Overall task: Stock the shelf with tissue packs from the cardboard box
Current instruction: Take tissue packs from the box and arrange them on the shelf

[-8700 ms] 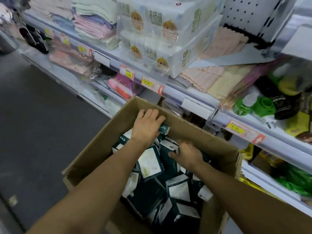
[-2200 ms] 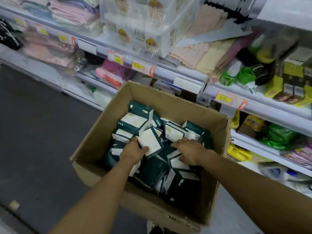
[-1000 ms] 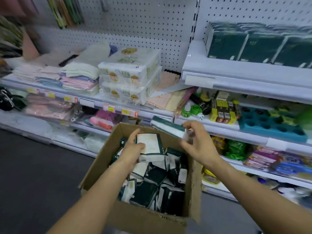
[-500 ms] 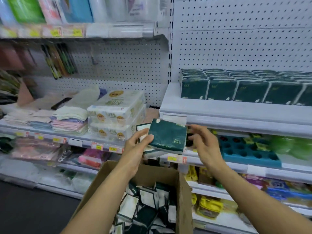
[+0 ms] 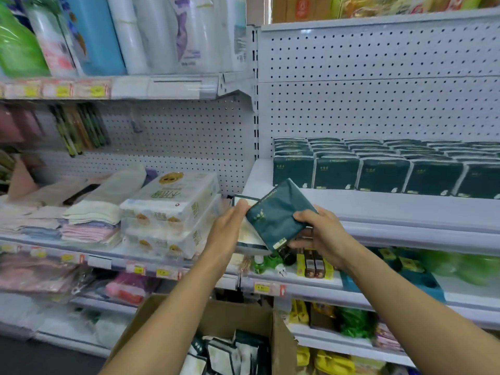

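On the far left, tall bags in green, blue and white stand on the top shelf. Under them, folded cloths in cream, pink and blue lie in a pile. Just beside the pile are two big clear packs of white tissue, one on top of the other.

Next comes the left hand. Its fingers are curled on a pack with a pale face and a dark edge. That pack is mostly hidden behind a second pack.

The second one is a dark green tissue pack, tilted so one corner points up. The right hand grips its lower right side, thumb on the front and fingers behind. The two hands are close together, with both packs held up in the air in front of the shelf edge.

Low down in the middle is the cardboard box. It is open at the top. Inside, many more dark green and white packs lie jumbled every which way.

To the right, the white shelf holds rows of dark green packs, standing neatly side by side. They fill the back part, and the front strip is bare. Below it, small bottles and yellow boxes sit on a lower shelf.
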### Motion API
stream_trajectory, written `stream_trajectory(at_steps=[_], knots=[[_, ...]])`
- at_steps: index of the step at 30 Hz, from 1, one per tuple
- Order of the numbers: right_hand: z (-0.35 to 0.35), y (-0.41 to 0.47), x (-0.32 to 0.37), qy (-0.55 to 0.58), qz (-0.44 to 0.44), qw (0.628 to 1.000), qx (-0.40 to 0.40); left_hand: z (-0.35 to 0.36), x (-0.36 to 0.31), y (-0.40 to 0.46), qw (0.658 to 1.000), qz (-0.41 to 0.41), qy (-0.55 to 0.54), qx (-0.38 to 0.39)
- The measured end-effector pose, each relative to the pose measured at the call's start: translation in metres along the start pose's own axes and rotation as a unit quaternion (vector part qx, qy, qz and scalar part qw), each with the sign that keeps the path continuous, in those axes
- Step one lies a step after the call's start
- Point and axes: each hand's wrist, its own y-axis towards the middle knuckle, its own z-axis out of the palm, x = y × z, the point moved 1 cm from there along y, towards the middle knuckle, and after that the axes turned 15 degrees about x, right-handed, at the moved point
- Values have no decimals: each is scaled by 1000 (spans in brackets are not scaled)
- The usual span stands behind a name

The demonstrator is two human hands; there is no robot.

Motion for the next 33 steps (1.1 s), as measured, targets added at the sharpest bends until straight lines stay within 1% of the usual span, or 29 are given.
stream_trajectory(at_steps=[2,4,5,7,10,12,16,18,26,30,33], knots=[[-3,1,-3,13,2,1000,25,0,2,6,999,28,16,-7],[-6,1,-4,-9,10,999,32,-3,5,15,997,56,42,-19],[-8,1,-4,-45,8,999,28,-5,5,20,996,64,56,-16],[-15,1,3,-158,-10,987,11,-8,2,30,992,71,101,-4],[-28,7,19,-301,-53,952,0,-7,-10,42,985,65,158,15],[-37,14,30,-352,-70,933,-16,-4,-17,52,982,65,176,0],[-67,31,38,-315,-72,943,-84,-10,-18,70,979,41,181,-85],[-83,44,32,-331,-43,936,-109,-16,-13,75,978,33,179,-103],[-93,98,22,-407,33,888,-213,-20,-8,83,981,21,161,-110],[-96,110,23,-430,41,873,-227,-21,-9,88,983,25,149,-101],[-98,115,22,-435,42,869,-232,-21,-9,90,987,27,128,-89]])
